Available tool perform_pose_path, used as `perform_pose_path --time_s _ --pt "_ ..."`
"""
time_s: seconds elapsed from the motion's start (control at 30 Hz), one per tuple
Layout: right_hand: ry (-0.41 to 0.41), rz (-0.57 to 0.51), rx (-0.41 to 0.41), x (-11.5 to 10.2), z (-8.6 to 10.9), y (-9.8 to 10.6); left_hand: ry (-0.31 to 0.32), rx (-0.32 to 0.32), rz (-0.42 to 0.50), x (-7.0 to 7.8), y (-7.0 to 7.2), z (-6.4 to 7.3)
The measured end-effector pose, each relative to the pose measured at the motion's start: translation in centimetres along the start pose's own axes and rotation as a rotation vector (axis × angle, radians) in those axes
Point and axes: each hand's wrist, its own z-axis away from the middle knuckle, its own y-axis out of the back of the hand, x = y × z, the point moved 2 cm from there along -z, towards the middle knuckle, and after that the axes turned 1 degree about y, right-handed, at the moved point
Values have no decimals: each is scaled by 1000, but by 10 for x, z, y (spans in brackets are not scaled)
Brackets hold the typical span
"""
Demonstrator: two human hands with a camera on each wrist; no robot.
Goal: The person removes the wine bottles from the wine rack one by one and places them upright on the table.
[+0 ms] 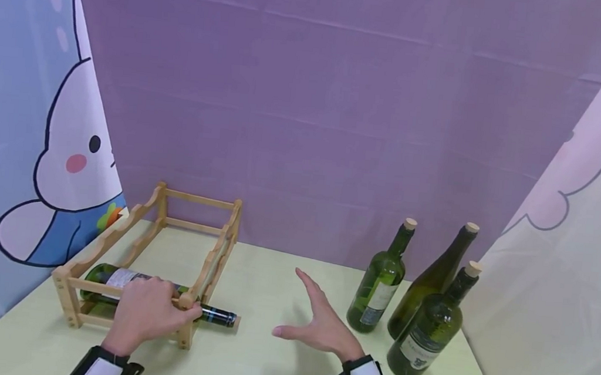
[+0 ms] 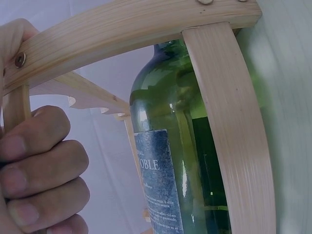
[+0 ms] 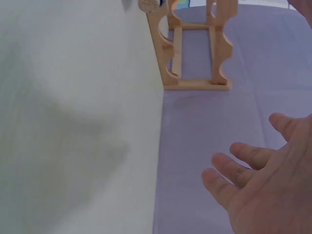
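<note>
At the left of the head view stands a wooden wine rack (image 1: 215, 257). My left hand (image 1: 150, 308) grips its near right corner, and the left wrist view shows the fingers (image 2: 53, 161) curled at the wooden frame. One green wine bottle (image 1: 103, 275) lies in the near slot of the rack, its dark neck and cork pointing right. My left hand hides part of this bottle. To the right of the rack, my right hand (image 1: 321, 324) hovers above the table, fingers and thumb spread, with nothing in it. The right wrist view also shows the spread fingers (image 3: 234, 170).
Three corked green bottles stand upright at the right: a labelled one (image 1: 377, 288), a slender one (image 1: 425, 291) behind, and a labelled one (image 1: 423, 338) in front. The pale table (image 1: 244, 360) meets a purple cloth (image 1: 308, 153) at the back.
</note>
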Motion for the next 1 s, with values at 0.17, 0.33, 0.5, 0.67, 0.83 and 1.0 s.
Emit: perform_pose_path --time_s 0.17,0.33,0.5,0.67,0.83,1.0 --pt "-28 -23 -25 3 -4 -14 2 -11 3 0 -2 3" --pt "-60 -28 -50 5 -8 -27 14 -40 5 -1 -2 5" --pt "-65 -16 -66 3 -15 -36 8 -20 2 -1 0 4" --pt "-53 -6 -84 0 -23 -45 6 -19 0 -1 2 3" --pt "-41 -17 -103 0 -29 -54 12 -28 -2 -1 2 3" --pt "-38 -62 -126 -2 -35 -61 -3 1 4 0 0 1"
